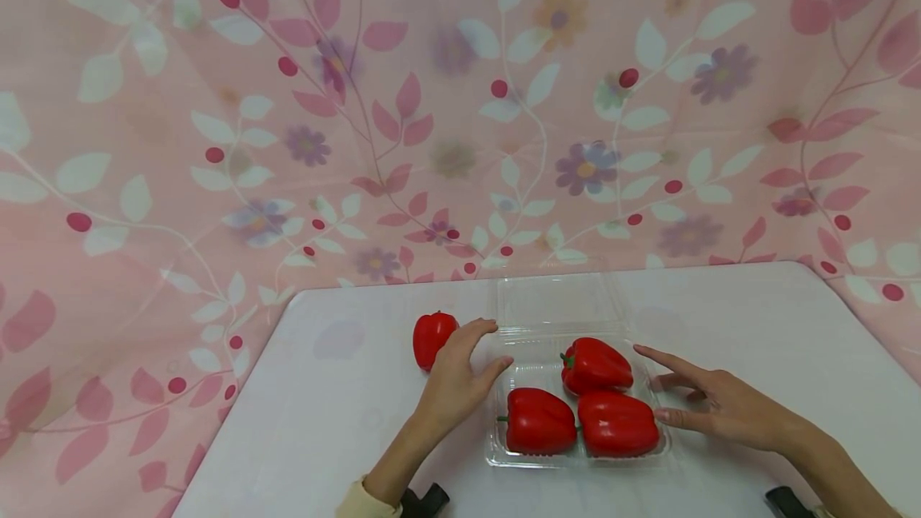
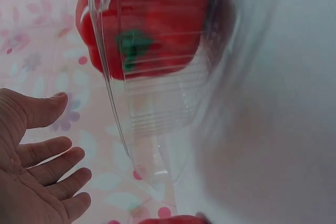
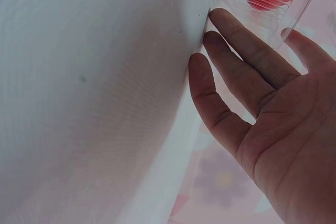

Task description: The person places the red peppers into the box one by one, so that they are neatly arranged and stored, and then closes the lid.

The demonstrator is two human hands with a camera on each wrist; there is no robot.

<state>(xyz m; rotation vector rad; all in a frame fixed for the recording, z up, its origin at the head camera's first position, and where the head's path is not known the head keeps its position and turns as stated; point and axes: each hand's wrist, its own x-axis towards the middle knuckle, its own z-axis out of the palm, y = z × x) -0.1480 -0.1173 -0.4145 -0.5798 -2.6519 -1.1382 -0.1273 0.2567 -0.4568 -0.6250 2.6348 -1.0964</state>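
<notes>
A clear plastic box [image 1: 528,462] with its lid [image 1: 557,298] folded back holds three red bell peppers: one at the front left [image 1: 540,422], one at the front right [image 1: 619,424], one behind [image 1: 596,366]. My left hand [image 1: 456,378] hovers by the box's left side, fingers relaxed and holding nothing; the left wrist view shows its palm [image 2: 37,166] beside the box wall [image 2: 157,108]. At the right side, my right hand [image 1: 727,406] has its fingers spread, thumb near the box edge. In the right wrist view this hand [image 3: 278,108] holds nothing, some fingertips at the table surface.
Another red pepper [image 1: 433,339] stands on the white table [image 1: 288,422] left of the box, partly behind my left hand. A pink floral cloth [image 1: 432,102] hangs behind the table.
</notes>
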